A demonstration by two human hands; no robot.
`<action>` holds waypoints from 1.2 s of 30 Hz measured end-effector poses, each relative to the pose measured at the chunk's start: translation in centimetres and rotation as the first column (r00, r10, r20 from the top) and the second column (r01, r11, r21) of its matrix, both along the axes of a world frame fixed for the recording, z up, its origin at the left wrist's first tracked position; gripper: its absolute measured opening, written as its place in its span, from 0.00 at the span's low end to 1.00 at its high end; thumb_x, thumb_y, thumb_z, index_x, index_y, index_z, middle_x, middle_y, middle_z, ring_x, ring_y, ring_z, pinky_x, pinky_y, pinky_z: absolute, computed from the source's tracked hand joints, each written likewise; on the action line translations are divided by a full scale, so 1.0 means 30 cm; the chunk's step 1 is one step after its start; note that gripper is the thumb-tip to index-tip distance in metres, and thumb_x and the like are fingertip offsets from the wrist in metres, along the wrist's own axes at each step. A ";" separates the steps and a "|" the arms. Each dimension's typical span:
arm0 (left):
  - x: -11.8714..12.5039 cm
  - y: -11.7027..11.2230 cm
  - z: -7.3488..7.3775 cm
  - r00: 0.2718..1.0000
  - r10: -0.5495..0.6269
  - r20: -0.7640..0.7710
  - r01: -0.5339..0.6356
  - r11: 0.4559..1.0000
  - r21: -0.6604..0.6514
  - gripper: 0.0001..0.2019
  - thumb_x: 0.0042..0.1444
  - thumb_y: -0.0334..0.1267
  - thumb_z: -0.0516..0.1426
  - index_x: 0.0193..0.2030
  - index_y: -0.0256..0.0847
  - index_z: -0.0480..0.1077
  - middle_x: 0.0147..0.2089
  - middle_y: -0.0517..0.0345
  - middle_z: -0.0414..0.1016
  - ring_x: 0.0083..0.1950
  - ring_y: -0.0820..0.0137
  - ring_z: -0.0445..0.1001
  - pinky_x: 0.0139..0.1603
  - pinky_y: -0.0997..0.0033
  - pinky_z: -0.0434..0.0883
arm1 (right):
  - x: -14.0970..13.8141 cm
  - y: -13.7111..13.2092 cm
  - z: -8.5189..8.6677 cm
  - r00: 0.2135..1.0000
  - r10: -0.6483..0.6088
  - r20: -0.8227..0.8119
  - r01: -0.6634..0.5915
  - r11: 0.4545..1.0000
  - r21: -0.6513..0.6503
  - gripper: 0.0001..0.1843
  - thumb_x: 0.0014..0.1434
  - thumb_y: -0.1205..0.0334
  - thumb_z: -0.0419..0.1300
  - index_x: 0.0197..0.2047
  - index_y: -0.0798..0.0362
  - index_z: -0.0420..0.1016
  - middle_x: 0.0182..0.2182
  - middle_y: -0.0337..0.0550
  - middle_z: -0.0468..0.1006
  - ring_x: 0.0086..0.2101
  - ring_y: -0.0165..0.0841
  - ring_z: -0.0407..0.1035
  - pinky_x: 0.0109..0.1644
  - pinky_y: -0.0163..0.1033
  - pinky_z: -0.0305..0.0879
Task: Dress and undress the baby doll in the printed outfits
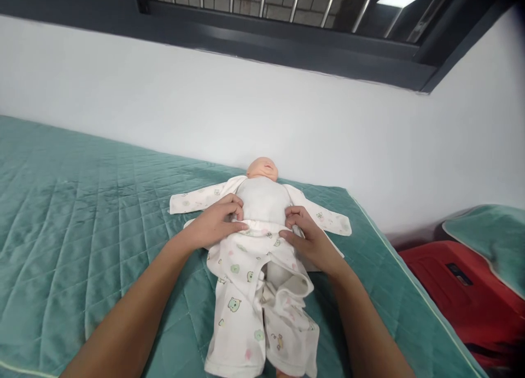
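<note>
A baby doll lies on its back, its head toward the wall and its torso covered in plain pale cloth. White pants with a green and pink animal print are on its legs, with a gap at the crotch. My left hand pinches the waistband at the doll's left-of-view side, thumb on the outer cloth. At the opposite side, my right hand holds the same waistband between thumb and curled fingers. A matching printed shirt lies spread under the doll, both sleeves stretched outward.
A green quilted cover lies under everything, its edge running down the right. Beyond that edge sits a red case with green fabric over it. A white wall and a dark-framed barred window rise behind.
</note>
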State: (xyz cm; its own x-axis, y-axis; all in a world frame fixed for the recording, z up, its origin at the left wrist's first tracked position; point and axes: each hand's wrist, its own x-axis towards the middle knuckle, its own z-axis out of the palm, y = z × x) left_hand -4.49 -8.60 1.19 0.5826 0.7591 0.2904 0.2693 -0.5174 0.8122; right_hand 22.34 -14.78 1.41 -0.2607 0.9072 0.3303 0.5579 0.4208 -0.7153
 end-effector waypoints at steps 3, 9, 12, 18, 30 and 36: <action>0.019 0.050 -0.001 0.999 0.048 0.001 -0.048 0.999 0.006 0.12 0.58 0.45 0.56 0.30 0.41 0.63 0.35 0.60 0.66 0.37 0.69 0.65 0.39 0.71 0.62 | -0.011 0.031 0.003 0.998 -0.057 0.013 0.057 0.998 -0.002 0.10 0.64 0.55 0.55 0.33 0.49 0.63 0.41 0.42 0.68 0.43 0.36 0.64 0.50 0.40 0.60; 0.077 0.188 -0.025 0.985 0.137 0.100 -0.124 0.984 -0.125 0.13 0.60 0.48 0.54 0.32 0.41 0.60 0.31 0.63 0.61 0.33 0.72 0.59 0.33 0.72 0.58 | -0.016 0.178 -0.013 0.961 -0.275 -0.036 0.270 0.956 -0.115 0.13 0.61 0.51 0.56 0.30 0.50 0.64 0.26 0.35 0.65 0.30 0.32 0.58 0.37 0.37 0.56; 0.085 0.223 -0.057 0.966 0.119 0.228 -0.031 0.933 -0.358 0.16 0.59 0.51 0.56 0.32 0.41 0.60 0.30 0.64 0.58 0.30 0.74 0.56 0.30 0.74 0.56 | -0.006 0.224 -0.038 0.929 -0.234 -0.286 0.160 0.952 -0.260 0.17 0.59 0.47 0.59 0.29 0.51 0.65 0.26 0.34 0.63 0.28 0.29 0.56 0.33 0.34 0.54; 0.056 0.227 -0.077 0.936 0.104 0.336 0.076 0.873 -0.482 0.16 0.53 0.51 0.61 0.34 0.40 0.64 0.30 0.65 0.59 0.29 0.76 0.57 0.29 0.76 0.56 | 0.016 0.210 -0.068 0.638 -0.286 -0.715 -0.090 0.894 -0.438 0.18 0.56 0.50 0.65 0.28 0.51 0.62 0.22 0.30 0.58 0.22 0.25 0.49 0.26 0.32 0.48; -0.070 0.156 -0.032 0.993 -0.091 0.079 0.119 0.838 -0.532 0.12 0.49 0.40 0.61 0.40 0.39 0.69 0.34 0.61 0.70 0.31 0.74 0.65 0.31 0.76 0.60 | 0.102 0.120 -0.059 0.906 -0.333 -0.263 0.165 0.847 -0.505 0.16 0.54 0.48 0.64 0.34 0.51 0.68 0.22 0.31 0.65 0.20 0.24 0.51 0.23 0.32 0.44; -0.051 0.150 -0.016 0.994 0.001 -0.110 -0.047 0.908 -0.416 0.08 0.46 0.35 0.56 0.36 0.39 0.69 0.33 0.60 0.72 0.31 0.72 0.68 0.29 0.74 0.63 | 0.106 0.089 -0.042 0.982 -0.176 -0.069 0.131 0.896 -0.424 0.06 0.53 0.61 0.58 0.35 0.51 0.67 0.29 0.35 0.72 0.31 0.30 0.65 0.34 0.34 0.59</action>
